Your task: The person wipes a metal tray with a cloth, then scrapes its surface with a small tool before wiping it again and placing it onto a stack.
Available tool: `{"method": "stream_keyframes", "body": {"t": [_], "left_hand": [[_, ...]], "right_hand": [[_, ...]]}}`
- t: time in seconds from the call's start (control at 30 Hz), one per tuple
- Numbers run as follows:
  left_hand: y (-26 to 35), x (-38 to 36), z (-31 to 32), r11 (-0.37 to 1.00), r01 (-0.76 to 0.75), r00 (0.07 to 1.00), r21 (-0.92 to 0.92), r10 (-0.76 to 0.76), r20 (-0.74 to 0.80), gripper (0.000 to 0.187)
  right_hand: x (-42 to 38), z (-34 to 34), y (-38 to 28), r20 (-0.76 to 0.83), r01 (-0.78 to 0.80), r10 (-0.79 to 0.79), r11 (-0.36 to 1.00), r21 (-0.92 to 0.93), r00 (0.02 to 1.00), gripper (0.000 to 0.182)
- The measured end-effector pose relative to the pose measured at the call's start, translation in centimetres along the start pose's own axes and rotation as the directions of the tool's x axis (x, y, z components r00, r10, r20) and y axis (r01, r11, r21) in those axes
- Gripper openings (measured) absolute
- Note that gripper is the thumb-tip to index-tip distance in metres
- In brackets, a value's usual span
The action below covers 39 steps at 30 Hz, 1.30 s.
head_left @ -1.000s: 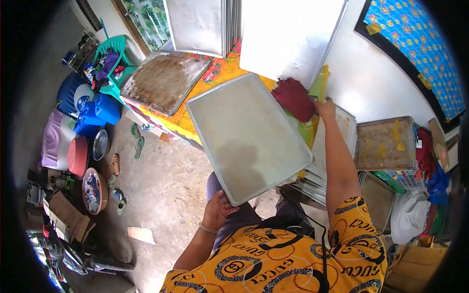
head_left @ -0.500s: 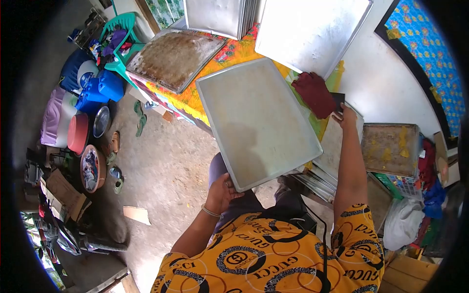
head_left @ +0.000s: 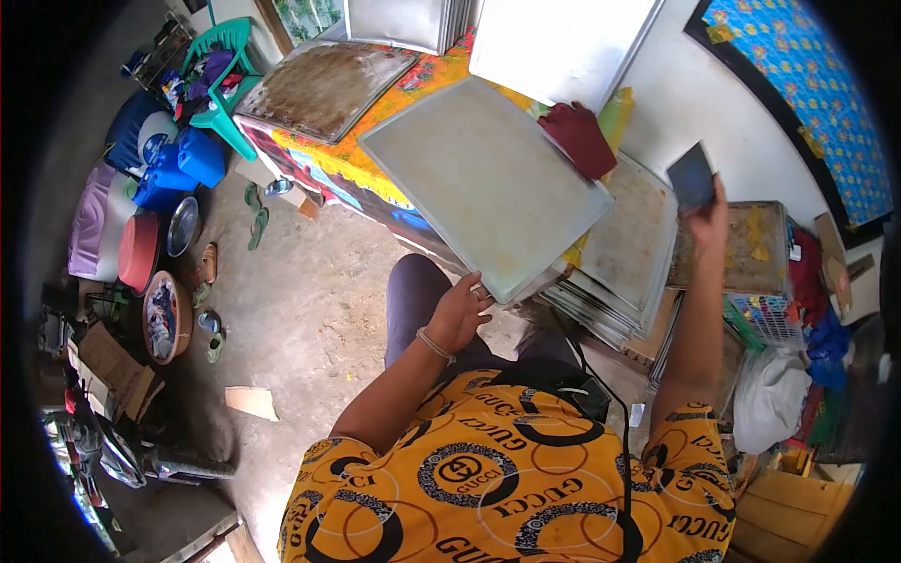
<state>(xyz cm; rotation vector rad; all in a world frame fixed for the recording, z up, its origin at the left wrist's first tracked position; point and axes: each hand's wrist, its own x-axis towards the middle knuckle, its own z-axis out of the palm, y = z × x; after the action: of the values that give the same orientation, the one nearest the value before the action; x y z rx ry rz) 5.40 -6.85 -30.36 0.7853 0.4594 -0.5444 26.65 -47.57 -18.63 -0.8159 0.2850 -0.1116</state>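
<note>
A large flat metal baking tray rests tilted over the front of the table, its near corner jutting toward me. My left hand grips that near corner, thumb at the rim. Off to the right, my right hand is closed on a dark flat rectangular piece, raised clear of the tray. A dark red work glove lies by the tray's far right edge. Beneath my right hand's left side sits a stack of worn trays.
A brown-stained tray lies on the flowered tablecloth. Shiny trays lean upright at the back. On the right, another stained tray tops a plastic crate. Basins, blue jugs and slippers stand on the left floor.
My right hand has carried the dark piece rightward, away from the glove and tray. The tray's near corner has lifted with my left hand, and the view has shifted slightly.
</note>
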Motion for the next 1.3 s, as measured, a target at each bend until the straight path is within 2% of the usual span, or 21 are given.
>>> {"method": "stream_keyframes", "body": {"t": [0.03, 0.07, 0.13, 0.17, 0.2, 0.23, 0.3, 0.33, 0.4, 0.43, 0.53, 0.57, 0.63, 0.73, 0.8, 0.83, 0.87, 0.97, 1.1, 1.2, 1.3], "left_hand": [[-0.6, 0.5, -0.1, 0.999, 0.007, 1.000, 0.050, -0.008, 0.021, 0.052], [-1.5, 1.1, -1.0, 0.933, -0.145, 0.989, 0.328, 0.144, 0.029, 0.056], [-3.1, 1.7, -3.7, 0.530, -0.373, 0.900, 0.762, 0.406, 0.158, 0.065], [-3.0, -0.3, -3.4, 0.222, -0.208, 0.918, 0.953, 0.380, 0.112, 0.067], [-2.4, -4.0, -2.0, -0.122, -0.009, 0.926, 0.993, 0.374, 0.054, 0.069], [-2.2, -6.5, -1.6, -0.444, 0.194, 0.923, 0.875, 0.386, -0.008, 0.072], [-3.4, -8.1, -5.0, -0.219, 0.201, 0.927, 0.955, 0.357, -0.114, 0.071], [-3.5, -8.9, -5.6, -0.102, 0.210, 0.928, 0.972, 0.335, -0.166, 0.071], [-3.8, -10.7, -5.8, -0.018, 0.188, 0.957, 0.982, 0.229, -0.179, 0.070], [-3.7, -11.5, -5.7, 0.024, 0.180, 0.968, 0.983, 0.172, -0.182, 0.069], [-3.2, -11.6, -5.2, -0.186, -0.072, 0.983, 0.980, 0.152, 0.101, 0.071], [-2.7, -10.7, -4.7, 0.070, -0.168, 0.963, 0.983, 0.225, 0.148, 0.071], [-2.4, -8.0, -3.7, 0.532, -0.374, 0.906, 0.760, 0.384, 0.178, 0.070], [-2.4, -3.1, -1.7, 0.804, -0.179, 0.952, 0.568, 0.286, -0.106, 0.061], [-2.7, -1.0, -0.6, 0.903, -0.189, 0.972, 0.385, 0.227, -0.057, 0.053], [-2.6, -0.2, 0.2, 0.940, -0.185, 0.979, 0.286, 0.200, -0.025, 0.049], [-2.7, 0.5, 0.8, 0.938, -0.241, 0.959, 0.250, 0.270, -0.087, 0.037], [-3.0, 2.4, -0.9, 0.929, -0.289, 0.948, 0.230, 0.311, -0.069, 0.030], [-2.2, 0.8, -2.8, 0.926, -0.363, 0.921, 0.101, 0.373, -0.108, 0.027], [-1.7, -0.2, -5.1, 0.917, -0.399, 0.910, 0.005, 0.396, -0.124, 0.030], [-2.1, -1.0, -6.4, 0.904, -0.420, 0.908, -0.080, 0.419, -0.030, 0.034]], "right_hand": [[-1.6, -1.1, 1.2, 0.099, -0.072, 0.069, 0.997, 0.022, 0.993, 0.046], [-2.8, -2.3, 2.5, 0.052, -0.088, 0.084, 0.994, 0.070, 0.995, 0.049], [-5.1, -5.6, 4.7, 0.132, -0.253, 0.230, 0.947, 0.200, 0.964, 0.048], [-5.2, -8.2, 6.3, 0.170, -0.301, 0.267, 0.926, 0.226, 0.949, 0.048], [-7.7, -8.3, 7.3, 0.261, -0.365, 0.313, 0.913, 0.181, 0.913, 0.047], [-8.2, -9.9, 8.7, 0.220, -0.387, 0.350, 0.908, 0.159, 0.911, 0.043], [-8.5, -12.9, 9.5, 0.366, -0.502, 0.415, 0.846, 0.181, 0.833, 0.040], [-8.4, -13.3, 8.8, 0.393, -0.398, 0.303, 0.898, 0.188, 0.868, 0.040], [-9.1, -13.8, 6.5, 0.431, -0.182, 0.074, 0.960, 0.214, 0.899, 0.038], [-11.4, -10.7, 5.3, 0.328, -0.084, 0.024, 0.982, 0.170, 0.944, 0.035], [-12.2, -10.9, 5.8, 0.347, -0.250, 0.171, 0.948, 0.198, 0.922, 0.031], [-11.8, -11.7, 6.7, 0.315, -0.299, 0.233, 0.937, 0.180, 0.920, 0.030], [-11.4, -11.8, 7.2, 0.237, -0.344, 0.314, 0.934, 0.098, 0.920, 0.027], [-13.1, -10.0, 7.7, 0.088, -0.317, 0.337, 0.930, -0.184, 0.937, 0.019], [-15.0, -7.0, 7.5, -0.004, -0.107, 0.131, 0.792, -0.602, 0.991, 0.017], [-15.6, -6.2, 7.3, -0.014, -0.018, 0.011, 0.636, -0.772, 1.000, 0.016], [-15.9, -5.9, 7.1, 0.054, 0.074, -0.052, 0.566, -0.821, 0.997, 0.013], [-15.5, -7.3, 6.6, 0.256, 0.300, -0.163, 0.390, -0.870, 0.953, 0.009], [-16.1, -6.3, 7.1, 0.318, 0.397, -0.239, 0.501, -0.769, 0.917, 0.009], [-18.0, -1.0, 7.9, 0.114, 0.097, -0.047, 0.863, -0.496, 0.992, 0.019], [-18.5, 2.6, 9.6, 0.182, -0.054, 0.137, 0.914, -0.402, 0.974, 0.030]]}}
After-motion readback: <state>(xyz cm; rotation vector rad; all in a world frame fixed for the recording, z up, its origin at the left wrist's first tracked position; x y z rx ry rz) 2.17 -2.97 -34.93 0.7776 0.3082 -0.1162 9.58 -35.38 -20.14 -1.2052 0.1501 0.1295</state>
